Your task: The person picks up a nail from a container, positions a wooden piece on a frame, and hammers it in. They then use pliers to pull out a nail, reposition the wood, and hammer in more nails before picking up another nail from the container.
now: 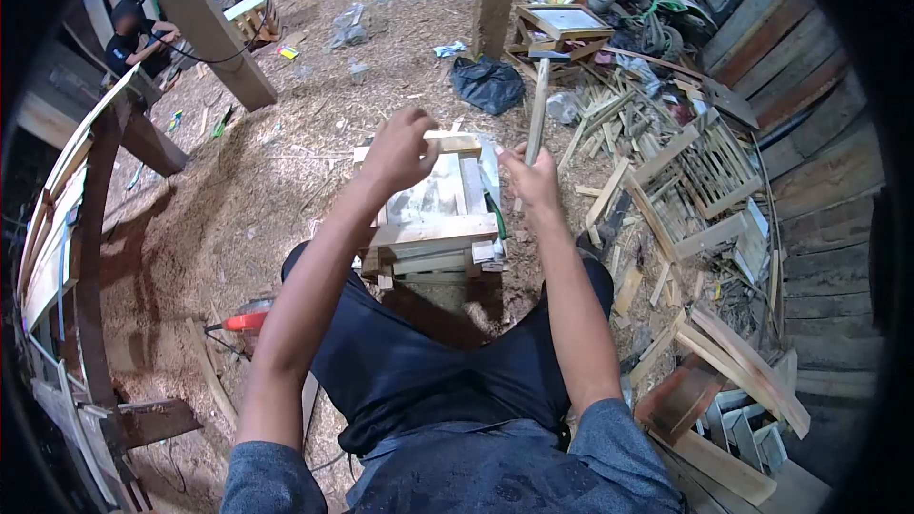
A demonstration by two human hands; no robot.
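Observation:
My right hand (535, 176) is closed around the wooden handle of a hammer (538, 114), held upright to the right of a small wooden frame (433, 229). A grey bar crosses the top of the handle. My left hand (400, 150) is raised over the frame's far left part, its fingers curled; whatever they may hold is too small to make out. The frame, of pale wooden strips, lies between my knees on a low wooden support. Beside its right edge rests a green-handled tool (494, 212), partly hidden.
Wood shavings cover the floor. Posts (497, 0) stand ahead, near a black plastic bag (487, 85). Scrap wood and a slatted frame (700, 167) pile up right. A red power tool (245, 322) lies left. Another person (129, 43) sits far left.

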